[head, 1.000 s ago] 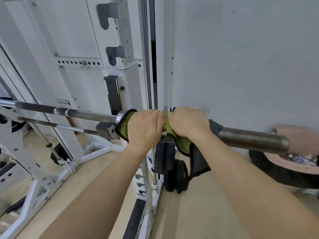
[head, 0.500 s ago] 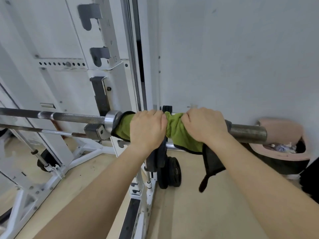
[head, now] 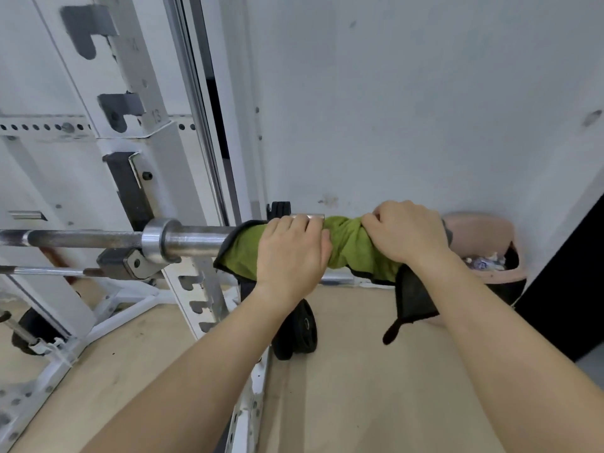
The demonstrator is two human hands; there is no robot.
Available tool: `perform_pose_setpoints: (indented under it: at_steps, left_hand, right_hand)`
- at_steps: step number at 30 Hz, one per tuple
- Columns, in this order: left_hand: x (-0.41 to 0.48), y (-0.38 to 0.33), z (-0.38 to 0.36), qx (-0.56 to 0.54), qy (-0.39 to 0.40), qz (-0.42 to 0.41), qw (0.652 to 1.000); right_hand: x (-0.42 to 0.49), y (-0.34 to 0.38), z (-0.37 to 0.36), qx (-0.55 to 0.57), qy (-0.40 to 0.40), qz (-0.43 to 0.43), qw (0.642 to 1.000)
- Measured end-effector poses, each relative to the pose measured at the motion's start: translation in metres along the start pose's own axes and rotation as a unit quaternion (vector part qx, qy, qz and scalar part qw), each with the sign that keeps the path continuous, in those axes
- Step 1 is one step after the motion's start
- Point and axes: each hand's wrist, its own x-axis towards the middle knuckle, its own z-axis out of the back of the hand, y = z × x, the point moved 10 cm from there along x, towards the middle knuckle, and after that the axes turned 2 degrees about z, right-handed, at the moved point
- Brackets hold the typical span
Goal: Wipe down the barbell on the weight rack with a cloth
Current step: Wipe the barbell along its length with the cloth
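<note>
Readable writing: "13" stamped on the white rack upright [head: 153, 122] beside a grey hook; a fainter number above it, not legible. No brand visible.

Barbell [head: 192, 238] lies horizontal, long axis left to right across the view, resting on the rack's holder at left; its thick sleeve end points right toward the wall corner. Collar sits just right of the holder.

Green cloth [head: 349, 248] with dark edging is wrapped around the right part of the sleeve; a dark corner hangs down at the right.

Left hand [head: 294, 253] closed over cloth and sleeve, knuckles up. Right hand [head: 408, 233] closed over the cloth's right end, just beside the left, cloth bunched between them.

Black weight plates [head: 300, 331] stand on the floor below. Pink bin [head: 483, 233] far right against the wall.
</note>
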Motion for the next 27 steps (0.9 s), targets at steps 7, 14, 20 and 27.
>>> perform_pose_setpoints:
  at_steps: [7,14,20,27]
  left_hand:
    - [0.043,-0.014,-0.033,0.048,0.216,-0.063,0.973]
    - [-0.003,-0.022,-0.012,-0.052,0.026,-0.106,0.993]
    - [0.026,0.037,-0.016,-0.066,0.127,0.074,0.987]
    - [-0.013,0.109,0.0,-0.052,0.018,-0.021,0.998]
  right_hand:
    - [-0.06,0.005,0.007,-0.06,-0.252,0.071,0.963]
    - [-0.001,0.012,-0.006,-0.104,0.076,0.056,0.99]
    - [-0.044,0.063,0.0,-0.066,-0.151,0.063,0.984]
    - [-0.002,0.121,-0.012,-0.025,0.017,0.109,0.994]
